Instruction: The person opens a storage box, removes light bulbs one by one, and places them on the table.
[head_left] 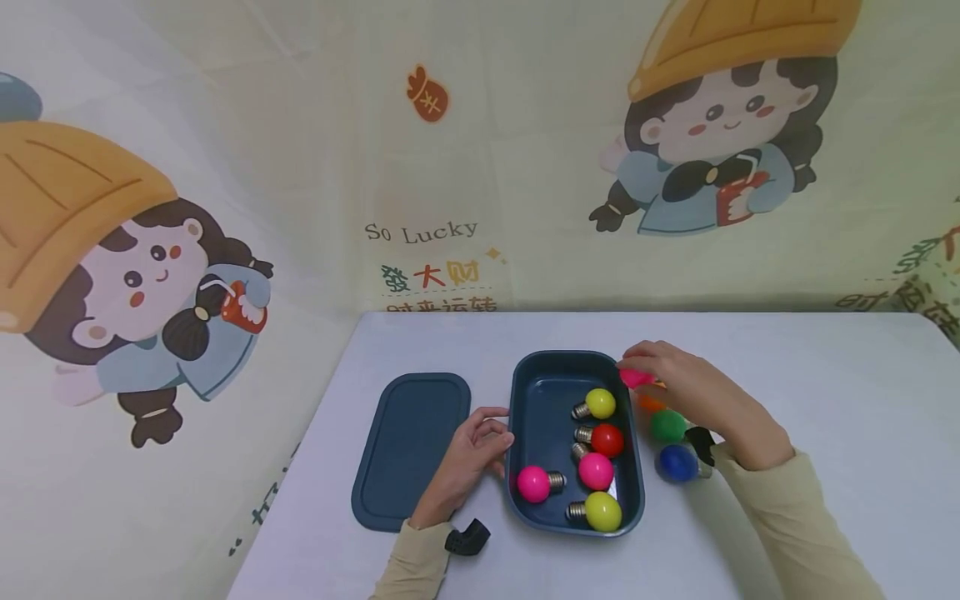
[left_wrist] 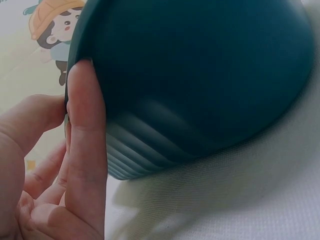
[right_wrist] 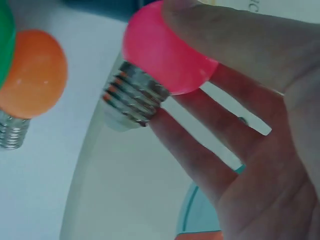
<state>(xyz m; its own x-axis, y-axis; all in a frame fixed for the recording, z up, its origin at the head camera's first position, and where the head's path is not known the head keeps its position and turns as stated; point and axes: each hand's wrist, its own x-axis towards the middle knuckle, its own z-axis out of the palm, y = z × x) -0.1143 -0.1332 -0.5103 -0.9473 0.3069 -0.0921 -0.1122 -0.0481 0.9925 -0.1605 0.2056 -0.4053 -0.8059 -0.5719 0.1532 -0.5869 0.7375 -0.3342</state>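
Note:
A dark blue plastic box holds several small light bulbs: yellow, red and pink. My left hand pinches the box's left rim between thumb and fingers; the left wrist view shows the wall up close. With its thumb and fingers my right hand grips a pink light bulb by the globe at the box's far right corner. In the right wrist view its metal screw base sticks out free of the fingers.
Right of the box lie an orange bulb, a green bulb and a blue bulb. A flat dark blue lid rests on the white table to the left. A printed cloth hangs behind.

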